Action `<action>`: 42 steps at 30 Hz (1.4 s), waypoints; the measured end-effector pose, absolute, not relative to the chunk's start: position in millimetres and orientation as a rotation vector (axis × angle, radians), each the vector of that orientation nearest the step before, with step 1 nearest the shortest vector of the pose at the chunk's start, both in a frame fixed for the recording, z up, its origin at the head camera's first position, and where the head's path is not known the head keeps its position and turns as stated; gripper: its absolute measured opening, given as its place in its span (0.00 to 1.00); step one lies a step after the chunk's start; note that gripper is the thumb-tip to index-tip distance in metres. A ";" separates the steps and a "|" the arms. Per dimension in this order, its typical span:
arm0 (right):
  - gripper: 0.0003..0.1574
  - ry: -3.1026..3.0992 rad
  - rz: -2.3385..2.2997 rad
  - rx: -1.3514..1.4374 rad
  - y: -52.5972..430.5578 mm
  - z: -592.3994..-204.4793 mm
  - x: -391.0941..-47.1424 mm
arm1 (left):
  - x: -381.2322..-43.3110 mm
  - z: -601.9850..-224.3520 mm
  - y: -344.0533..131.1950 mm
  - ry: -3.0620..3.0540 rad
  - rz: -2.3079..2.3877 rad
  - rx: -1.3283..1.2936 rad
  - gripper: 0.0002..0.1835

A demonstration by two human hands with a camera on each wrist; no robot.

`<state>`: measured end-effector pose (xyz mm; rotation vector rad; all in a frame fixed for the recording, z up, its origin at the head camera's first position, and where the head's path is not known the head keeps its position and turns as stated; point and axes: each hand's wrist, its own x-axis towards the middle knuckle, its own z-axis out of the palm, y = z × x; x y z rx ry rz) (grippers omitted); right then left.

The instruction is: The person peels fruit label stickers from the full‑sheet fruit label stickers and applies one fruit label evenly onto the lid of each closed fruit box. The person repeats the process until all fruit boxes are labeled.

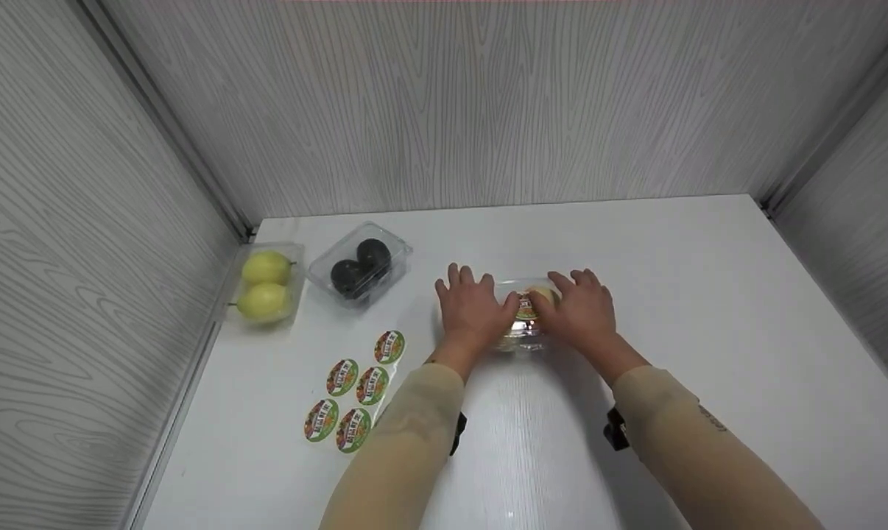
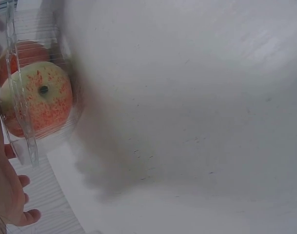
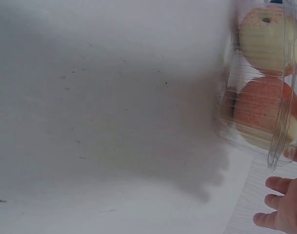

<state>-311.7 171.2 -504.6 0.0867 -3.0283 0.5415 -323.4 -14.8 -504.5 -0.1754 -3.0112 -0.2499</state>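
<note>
A clear plastic clamshell box (image 1: 521, 341) sits on the white table in front of the person. Through its wall, two red-speckled, pale peaches (image 3: 261, 107) show in the right wrist view, one peach (image 2: 43, 100) clearest in the left wrist view. A round printed sticker (image 1: 526, 306) lies on the lid. My left hand (image 1: 475, 308) is over the box's left side and my right hand (image 1: 581, 311) over its right side. Both thumbs press on the sticker from opposite sides, while the other fingers spread out past the box. The hands hide parts of the lid.
Left of the hands lies a sheet with several round stickers (image 1: 353, 430). Behind it stands a clear box (image 1: 325, 266) with two dark round fruits. Another clear box (image 1: 230, 318) at the far left holds two yellow-green pears (image 1: 266, 267). Grey wood-grain panels (image 1: 444, 110) surround the table.
</note>
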 end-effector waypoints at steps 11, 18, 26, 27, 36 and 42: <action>0.44 -3.012 0.560 0.073 170.9 -505.1 -311.9 | -322.2 -505.1 -17.0 -2.988 -0.255 -0.187 0.35; 0.46 -3.052 0.580 0.075 172.1 -502.5 -310.0 | -321.0 -504.6 -19.1 -3.002 -0.349 -0.199 0.37; 0.51 -3.075 0.600 0.147 177.3 -501.8 -307.7 | -320.3 -503.8 -22.5 -3.036 -0.372 -0.242 0.42; 0.51 -3.078 0.602 0.151 177.7 -502.1 -307.6 | -320.3 -503.7 -22.6 -3.041 -0.362 -0.245 0.42; 0.52 -3.082 0.624 0.170 180.0 -504.2 -306.0 | -320.4 -504.5 -23.2 -3.038 -0.322 -0.263 0.43; 0.54 -3.091 0.597 0.174 179.7 -504.8 -306.7 | -321.1 -505.7 -23.8 -3.038 -0.305 -0.263 0.43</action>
